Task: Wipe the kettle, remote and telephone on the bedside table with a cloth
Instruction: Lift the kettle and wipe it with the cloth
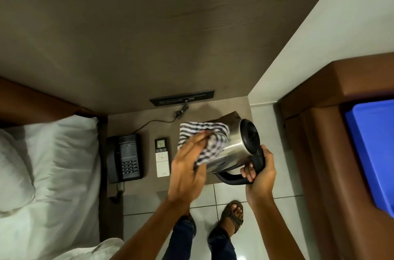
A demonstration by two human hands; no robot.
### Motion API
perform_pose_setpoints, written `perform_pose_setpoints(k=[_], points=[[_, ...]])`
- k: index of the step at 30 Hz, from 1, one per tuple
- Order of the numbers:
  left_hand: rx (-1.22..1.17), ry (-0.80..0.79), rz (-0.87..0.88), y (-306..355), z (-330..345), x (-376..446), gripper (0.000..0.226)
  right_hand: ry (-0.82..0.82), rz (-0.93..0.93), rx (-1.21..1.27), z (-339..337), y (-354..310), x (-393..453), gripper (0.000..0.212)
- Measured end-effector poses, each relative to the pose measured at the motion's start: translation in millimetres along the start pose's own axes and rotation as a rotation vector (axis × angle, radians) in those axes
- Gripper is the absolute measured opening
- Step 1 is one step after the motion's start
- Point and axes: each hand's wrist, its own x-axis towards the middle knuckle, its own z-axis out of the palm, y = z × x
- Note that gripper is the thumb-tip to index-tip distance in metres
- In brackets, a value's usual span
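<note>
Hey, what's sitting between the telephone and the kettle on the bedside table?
In the head view, the white remote lies between the telephone and the tilted kettle, beside the left hand pressing the striped cloth.

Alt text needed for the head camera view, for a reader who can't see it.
A person's right hand holds a tilted steel kettle by its handle while the left hand presses a striped cloth against it. A telephone and remote lie on the bedside table.

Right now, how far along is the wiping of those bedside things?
Nothing visibly finished yet. In hand: the right hand grips the tilted kettle by its handle while the left hand rubs the striped cloth over its steel side. Left: the remote and telephone lie untouched on the bedside table.
</note>
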Motion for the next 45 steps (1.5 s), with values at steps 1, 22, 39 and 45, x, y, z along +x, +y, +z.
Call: perform_pose_setpoints(k=[1,22,39,45], points=[[-0.011,0.070,-0.123,-1.1,-2.0,8.4,0.047,-0.009,0.005,-0.009,-1.1,0.4,-0.8,0.052],[-0.024,0.259,-0.061,26.9,-12.8,34.5,0.032,-0.090,-0.061,0.050,42.2,-19.4,-20.8,0.046],[0.119,-0.061,0.344,23.2,11.1,-4.1,0.062,-0.133,-0.038,0.137,68.6,-18.9,-20.6,0.049],[0.093,0.098,0.258,17.7,11.0,10.1,0.070,-0.182,-0.044,0.046,86.0,-27.2,-23.0,0.049]])
